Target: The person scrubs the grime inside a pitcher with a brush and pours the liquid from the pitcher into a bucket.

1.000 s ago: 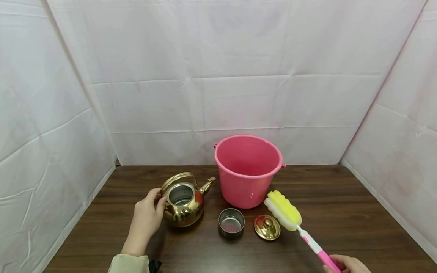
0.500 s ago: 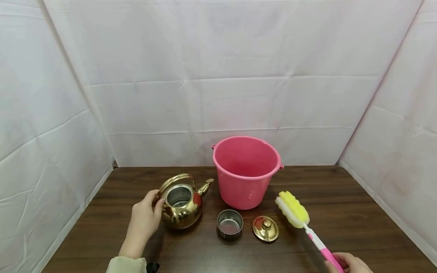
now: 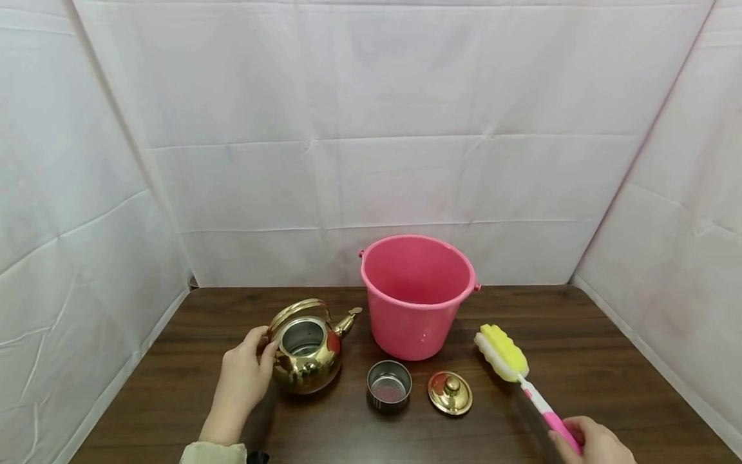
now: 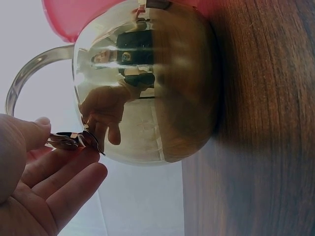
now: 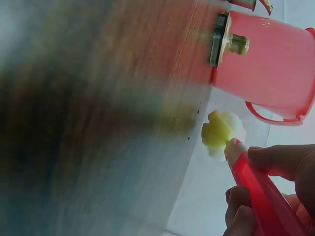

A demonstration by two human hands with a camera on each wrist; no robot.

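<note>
A shiny gold teapot (image 3: 307, 367) without its lid stands at the left, spout toward the bucket. My left hand (image 3: 242, 380) grips the base of its arched handle (image 4: 34, 69), thumb on one side and fingers on the other. My right hand (image 3: 594, 441) holds a sponge brush (image 3: 503, 354) by its pink handle (image 5: 263, 196). The brush's yellow and white head points away from me, to the right of the gold lid (image 3: 450, 393). Left of the lid, a small round metal strainer cup (image 3: 389, 386) sits on the table.
A pink bucket (image 3: 414, 328) stands behind the strainer cup and lid, near the back edge of the dark wooden table (image 3: 580, 361). White cloth (image 3: 371, 167) hangs along the back and both sides.
My right hand has swung the brush head rightward, away from the lid and bucket. The left hand keeps its grip on the teapot handle, and the view has tilted slightly.
</note>
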